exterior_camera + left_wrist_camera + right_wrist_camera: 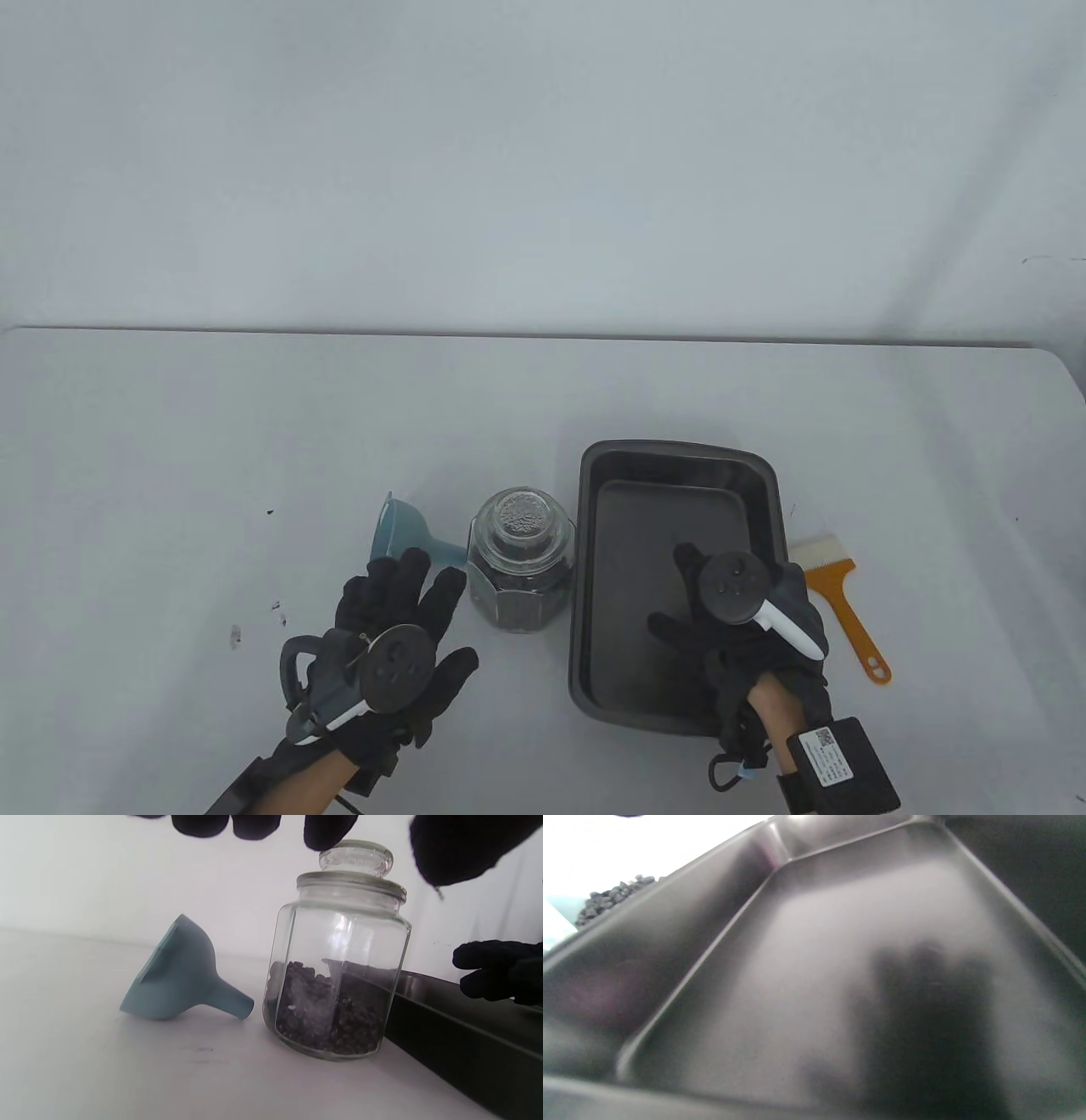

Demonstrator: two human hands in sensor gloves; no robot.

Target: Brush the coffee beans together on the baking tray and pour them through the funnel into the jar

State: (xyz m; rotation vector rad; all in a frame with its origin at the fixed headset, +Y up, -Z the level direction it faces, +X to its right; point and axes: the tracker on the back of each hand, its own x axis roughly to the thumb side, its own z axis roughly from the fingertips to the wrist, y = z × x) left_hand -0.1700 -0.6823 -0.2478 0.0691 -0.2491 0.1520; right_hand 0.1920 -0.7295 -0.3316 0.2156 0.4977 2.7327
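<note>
The glass jar (522,560) stands with its lid on, coffee beans (331,1018) filling its lower part. A blue funnel (407,533) lies on its side just left of the jar. The dark baking tray (645,526) sits right of the jar, and no beans show on its floor (818,963). My left hand (437,611) hovers in front of the funnel and jar, its fingers (254,823) spread and holding nothing. My right hand (679,594) is over the tray's near half with fingers straight, also holding nothing.
An orange-handled brush (840,603) with pale bristles lies on the table just right of the tray. A few small dark specks (276,607) mark the white table left of my left hand. The table's far edge (543,335) meets a plain wall.
</note>
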